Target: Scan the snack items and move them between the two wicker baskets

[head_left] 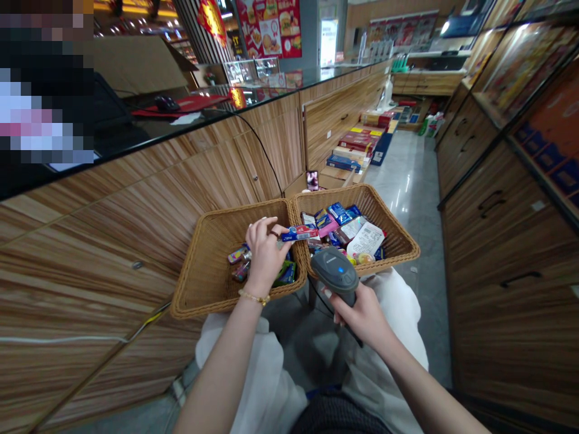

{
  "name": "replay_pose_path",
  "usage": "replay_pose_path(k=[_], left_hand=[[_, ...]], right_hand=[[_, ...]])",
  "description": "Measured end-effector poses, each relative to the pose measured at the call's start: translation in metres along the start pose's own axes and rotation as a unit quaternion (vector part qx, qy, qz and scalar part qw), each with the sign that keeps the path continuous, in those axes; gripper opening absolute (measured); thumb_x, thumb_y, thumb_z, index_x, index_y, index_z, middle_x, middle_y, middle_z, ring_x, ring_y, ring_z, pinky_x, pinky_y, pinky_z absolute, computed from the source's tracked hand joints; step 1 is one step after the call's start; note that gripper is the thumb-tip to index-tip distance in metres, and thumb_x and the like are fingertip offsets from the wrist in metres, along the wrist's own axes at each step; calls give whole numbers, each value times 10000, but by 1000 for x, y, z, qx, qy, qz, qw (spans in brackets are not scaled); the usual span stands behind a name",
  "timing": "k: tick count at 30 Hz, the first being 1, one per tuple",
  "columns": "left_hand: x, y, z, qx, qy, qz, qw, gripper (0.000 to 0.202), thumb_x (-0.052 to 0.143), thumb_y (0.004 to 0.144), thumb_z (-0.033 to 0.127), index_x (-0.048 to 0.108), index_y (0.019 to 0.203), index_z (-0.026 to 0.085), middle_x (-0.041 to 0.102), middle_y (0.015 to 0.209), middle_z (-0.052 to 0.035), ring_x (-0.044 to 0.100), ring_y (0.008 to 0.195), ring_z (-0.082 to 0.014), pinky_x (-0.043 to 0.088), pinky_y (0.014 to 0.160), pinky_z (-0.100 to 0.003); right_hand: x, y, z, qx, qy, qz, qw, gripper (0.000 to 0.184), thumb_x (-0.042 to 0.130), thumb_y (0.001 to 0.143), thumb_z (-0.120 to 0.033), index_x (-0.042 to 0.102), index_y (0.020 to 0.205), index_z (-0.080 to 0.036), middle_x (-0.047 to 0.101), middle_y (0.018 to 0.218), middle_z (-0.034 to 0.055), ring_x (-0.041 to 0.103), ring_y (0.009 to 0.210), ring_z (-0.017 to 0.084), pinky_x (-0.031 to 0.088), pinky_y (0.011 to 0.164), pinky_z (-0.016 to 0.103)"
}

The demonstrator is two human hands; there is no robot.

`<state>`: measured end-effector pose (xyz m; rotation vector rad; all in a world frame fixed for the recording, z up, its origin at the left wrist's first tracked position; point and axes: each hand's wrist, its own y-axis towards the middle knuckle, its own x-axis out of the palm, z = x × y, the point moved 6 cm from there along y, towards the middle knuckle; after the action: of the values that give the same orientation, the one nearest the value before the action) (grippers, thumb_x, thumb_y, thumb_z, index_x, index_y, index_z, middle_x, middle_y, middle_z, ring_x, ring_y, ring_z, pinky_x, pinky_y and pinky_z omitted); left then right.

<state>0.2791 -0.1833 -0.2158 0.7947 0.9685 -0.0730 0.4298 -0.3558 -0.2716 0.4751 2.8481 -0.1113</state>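
Observation:
My left hand [265, 250] is closed on a small red and blue box [299, 233], holding it above the seam between two wicker baskets. The left basket [203, 283] holds a few small packs. The right basket [393, 232] is filled with several boxes and a white paper slip [366, 240]. My right hand [362, 313] grips the handle of a grey barcode scanner [335, 272], whose head points toward the box. Both baskets sit in front of my knees, which are in white trousers.
A long wooden counter [158, 187] with a dark glass top runs along the left. Wooden cabinets [506, 241] line the right. Stacked boxes [357, 147] lie on the floor further down the aisle. A small phone [312, 179] stands behind the baskets.

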Motion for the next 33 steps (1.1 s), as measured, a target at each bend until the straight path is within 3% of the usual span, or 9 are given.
replay_pose_path(k=[18,22,28,33], left_hand=[[-1,0,0,-1,-7,3,1000,185,770,835,201,684,991,253,614,1335,-93,511,1316,-316,359,1170,-527],[-3,0,-1,-9,-15,27,999,160,762,859,248,684,999,251,619,1316,-94,514,1296,-313,375,1151,-513],[-17,-2,-12,-60,-2,115,992,164,716,906,326,665,1037,241,588,1322,-107,520,1285,-315,383,1144,-515],[-14,-4,-18,-64,-6,122,990,244,710,918,349,673,1139,253,565,1349,-114,508,1304,-313,377,1152,-514]], right_hand=[[0,-1,8,2,8,-1,1000,171,635,880,-365,623,839,-200,671,498,4,668,434,199,524,478,264],[0,-2,7,-2,10,0,1000,193,623,877,-388,626,837,-199,657,486,1,661,426,204,520,466,274],[0,-2,10,2,11,-2,1000,205,628,882,-412,601,823,-217,652,485,-2,668,442,209,513,456,272],[-1,-4,12,-2,13,1,1000,190,630,880,-389,611,827,-207,653,490,0,652,428,199,519,478,277]])
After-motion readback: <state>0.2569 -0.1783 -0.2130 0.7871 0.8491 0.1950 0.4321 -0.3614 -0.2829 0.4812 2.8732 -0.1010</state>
